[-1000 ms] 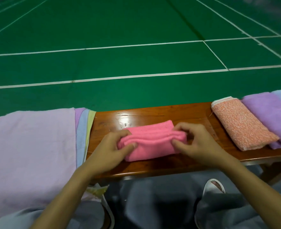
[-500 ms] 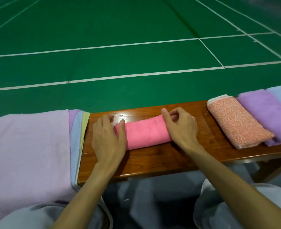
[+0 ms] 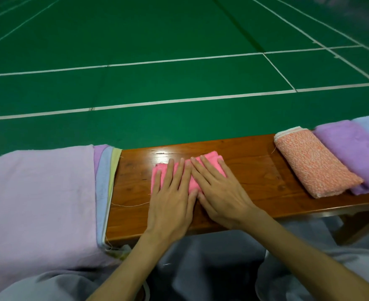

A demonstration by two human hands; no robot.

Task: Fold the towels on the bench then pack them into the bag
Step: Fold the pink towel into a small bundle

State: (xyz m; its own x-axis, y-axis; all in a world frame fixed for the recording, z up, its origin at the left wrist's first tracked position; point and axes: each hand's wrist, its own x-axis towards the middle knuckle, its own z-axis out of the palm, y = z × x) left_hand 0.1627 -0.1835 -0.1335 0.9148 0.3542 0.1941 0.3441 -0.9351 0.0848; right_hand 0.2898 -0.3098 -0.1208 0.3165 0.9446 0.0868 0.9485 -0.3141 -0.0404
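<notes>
While both hands lie flat with fingers straight — left hand (image 3: 170, 192), right hand (image 3: 220, 187) — they press the folded pink towel (image 3: 192, 168) onto the wooden bench (image 3: 255, 170), between unfolded towels (image 3: 38, 192) and folded ones (image 3: 316, 164).

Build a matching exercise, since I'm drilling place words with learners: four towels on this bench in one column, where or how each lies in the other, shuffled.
Things
1. pink folded terry towel
2. orange speckled folded towel
3. purple folded plush towel
4. large lilac unfolded towel

Places
a. draped over the left end of the brown wooden bench
b. pressed flat under the left hand and right hand
c. folded, just right of the bare wood
d. folded, right of the orange one

Pairs: 1-b, 2-c, 3-d, 4-a
</notes>
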